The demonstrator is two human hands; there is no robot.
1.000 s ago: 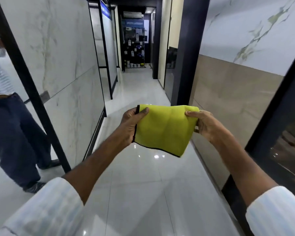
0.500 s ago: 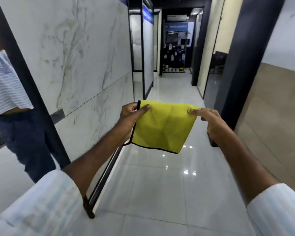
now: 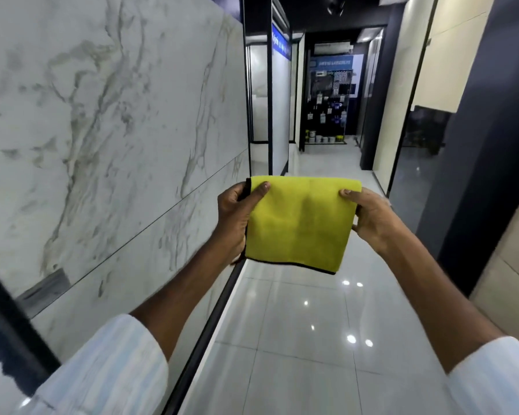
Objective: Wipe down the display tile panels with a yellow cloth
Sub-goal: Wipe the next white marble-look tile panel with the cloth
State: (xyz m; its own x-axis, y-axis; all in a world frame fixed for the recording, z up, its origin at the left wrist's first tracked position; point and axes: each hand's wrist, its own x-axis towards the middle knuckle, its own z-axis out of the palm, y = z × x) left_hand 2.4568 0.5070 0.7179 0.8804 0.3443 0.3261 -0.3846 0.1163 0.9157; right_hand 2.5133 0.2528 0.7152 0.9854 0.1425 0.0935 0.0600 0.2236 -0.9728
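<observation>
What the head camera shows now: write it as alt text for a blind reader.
The left hand and right hand pinch the top corners of a yellow cloth held up in a showroom corridor. A white veined tile panel lines the left side; glossy floor tiles run ahead to a distant display rack.

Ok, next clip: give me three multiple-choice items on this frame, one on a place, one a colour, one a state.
1. On which side of the person does the marble tile panel stand? A. left B. right C. overhead
2. Which colour edges the yellow cloth? A. red B. black C. white
3. How is the cloth held? A. bunched in one hand B. pressed on the panel C. spread between both hands

1 A: it fills the view's left side.
2 B: a black line runs along its bottom and left edges.
3 C: the left hand and right hand each pinch an upper corner, clear of the panel.
</observation>
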